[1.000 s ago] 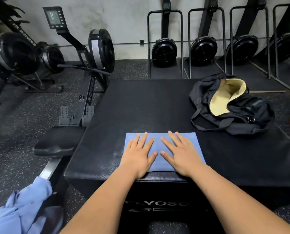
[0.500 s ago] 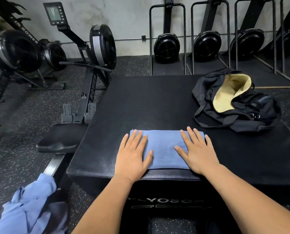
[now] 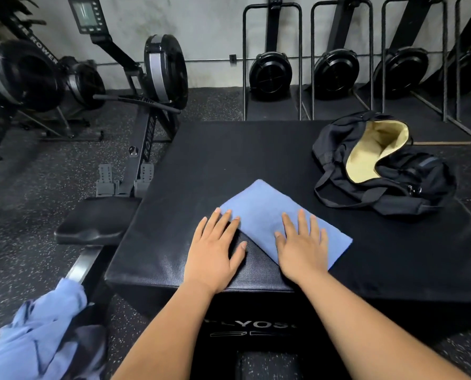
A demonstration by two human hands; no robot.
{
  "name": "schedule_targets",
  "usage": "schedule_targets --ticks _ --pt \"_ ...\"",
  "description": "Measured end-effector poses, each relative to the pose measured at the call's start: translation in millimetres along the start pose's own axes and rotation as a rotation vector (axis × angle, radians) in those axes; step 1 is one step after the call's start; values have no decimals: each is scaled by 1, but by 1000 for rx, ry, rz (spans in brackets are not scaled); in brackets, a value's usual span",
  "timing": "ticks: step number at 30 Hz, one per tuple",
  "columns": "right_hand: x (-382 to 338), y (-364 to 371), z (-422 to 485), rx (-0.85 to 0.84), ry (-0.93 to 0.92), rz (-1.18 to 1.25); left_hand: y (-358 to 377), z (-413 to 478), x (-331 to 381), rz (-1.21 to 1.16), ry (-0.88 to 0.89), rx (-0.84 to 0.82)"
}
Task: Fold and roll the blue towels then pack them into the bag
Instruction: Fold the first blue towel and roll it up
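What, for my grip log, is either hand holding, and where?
Nothing is held: the right hand lies flat on the folded blue cloth towel, the left hand flat at its edge.

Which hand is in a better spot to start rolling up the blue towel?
Probably the right hand: it lies flat on the towel. The left hand rests mostly on the black box, with only its fingertips at the towel's edge.

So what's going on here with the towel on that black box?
A person has a folded blue towel flat on the black padded box, lying askew. The right hand presses flat on it; the left hand lies mostly on the box, fingertips at the towel's edge. The black bag sits open at right, no towel showing inside. More blue towels are heaped lower left.
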State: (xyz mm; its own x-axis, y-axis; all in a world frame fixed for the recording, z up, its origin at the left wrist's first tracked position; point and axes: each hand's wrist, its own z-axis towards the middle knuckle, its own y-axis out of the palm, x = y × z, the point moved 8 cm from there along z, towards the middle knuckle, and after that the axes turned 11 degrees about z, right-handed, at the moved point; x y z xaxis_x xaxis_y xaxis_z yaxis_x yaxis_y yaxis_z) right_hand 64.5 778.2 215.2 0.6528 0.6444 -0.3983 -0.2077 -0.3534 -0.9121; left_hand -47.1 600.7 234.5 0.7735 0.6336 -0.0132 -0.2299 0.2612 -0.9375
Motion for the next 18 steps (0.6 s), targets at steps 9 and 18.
schedule_targets --ticks 9,18 --pt "-26 -9 8 -126 -419 -64 4 -1 -4 -54 -22 -55" --pt "-41 16 14 7 -67 -13 3 0 4 -61 75 -87"
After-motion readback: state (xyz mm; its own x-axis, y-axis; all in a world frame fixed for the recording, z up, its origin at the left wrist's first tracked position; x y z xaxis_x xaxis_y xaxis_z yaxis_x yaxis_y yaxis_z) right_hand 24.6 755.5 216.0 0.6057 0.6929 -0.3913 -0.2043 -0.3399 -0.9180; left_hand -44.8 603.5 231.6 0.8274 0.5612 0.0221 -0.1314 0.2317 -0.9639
